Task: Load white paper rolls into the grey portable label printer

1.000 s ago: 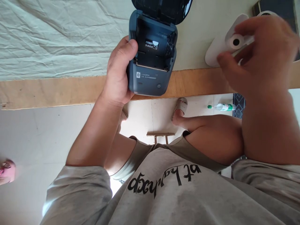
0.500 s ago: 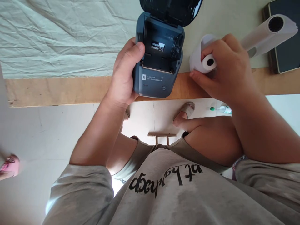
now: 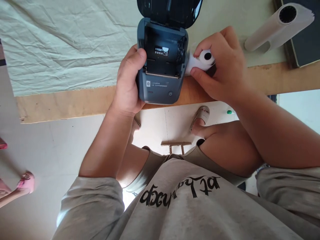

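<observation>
My left hand [image 3: 130, 78] is wrapped round the left side of a dark blue label printer [image 3: 160, 88], thumb on its upper edge. The printer's glossy black lid [image 3: 172, 11] is swung up, and its paper bay shows a small white sticker with no roll inside. My right hand [image 3: 222, 65] pinches a small white paper roll [image 3: 206, 57] with a dark core hole, just right of the printer. A loose end of its paper reaches towards the printer's right side; whether the two touch I cannot tell.
On the table's wooden edge [image 3: 67, 103] lies a wrinkled pale green cloth [image 3: 67, 43]. A white cylinder [image 3: 272, 30] with a dark round end stands at the right, beside a dark flat box [image 3: 306, 43]. Another person's foot in a pink slipper [image 3: 26, 181] is at the lower left.
My right hand has brought the paper roll left, close to the printer. The printer appears slightly further left, and the view has shifted a little. The lid stays up.
</observation>
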A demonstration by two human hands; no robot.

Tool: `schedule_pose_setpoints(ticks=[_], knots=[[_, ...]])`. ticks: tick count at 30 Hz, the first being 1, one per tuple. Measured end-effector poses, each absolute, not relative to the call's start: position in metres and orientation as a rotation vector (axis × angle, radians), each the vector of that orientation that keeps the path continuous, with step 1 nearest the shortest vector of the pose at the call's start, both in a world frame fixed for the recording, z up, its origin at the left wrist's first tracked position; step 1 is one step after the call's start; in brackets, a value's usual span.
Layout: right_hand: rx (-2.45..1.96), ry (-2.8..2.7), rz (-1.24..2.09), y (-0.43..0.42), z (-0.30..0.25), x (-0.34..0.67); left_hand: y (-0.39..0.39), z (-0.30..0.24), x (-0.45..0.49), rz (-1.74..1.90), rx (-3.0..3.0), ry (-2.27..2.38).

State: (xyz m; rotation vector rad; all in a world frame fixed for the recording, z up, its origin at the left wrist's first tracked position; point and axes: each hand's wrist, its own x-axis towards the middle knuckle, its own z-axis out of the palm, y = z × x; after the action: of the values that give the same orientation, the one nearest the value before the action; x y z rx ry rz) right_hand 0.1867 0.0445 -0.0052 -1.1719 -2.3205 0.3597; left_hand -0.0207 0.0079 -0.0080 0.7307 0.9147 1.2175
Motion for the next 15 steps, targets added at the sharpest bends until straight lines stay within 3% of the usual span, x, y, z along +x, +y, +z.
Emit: schedule_pose_setpoints(ticks=[6,12,15], knots=[[-1.159,-2.204,0.561,0.055,-0.007,0.194,0.007,-0.008,-0.020,1.285,0.809,0.856],[-1.211,-2.338,0.400,0.060,-0.007,0.187,0.008,-0.006,-0.016,1.316,0.826,0.912],[-1.181,-2.276,0.469,0.060,-0.007,0.185,0.008,-0.006,-0.015,1.323,0.816,0.934]])
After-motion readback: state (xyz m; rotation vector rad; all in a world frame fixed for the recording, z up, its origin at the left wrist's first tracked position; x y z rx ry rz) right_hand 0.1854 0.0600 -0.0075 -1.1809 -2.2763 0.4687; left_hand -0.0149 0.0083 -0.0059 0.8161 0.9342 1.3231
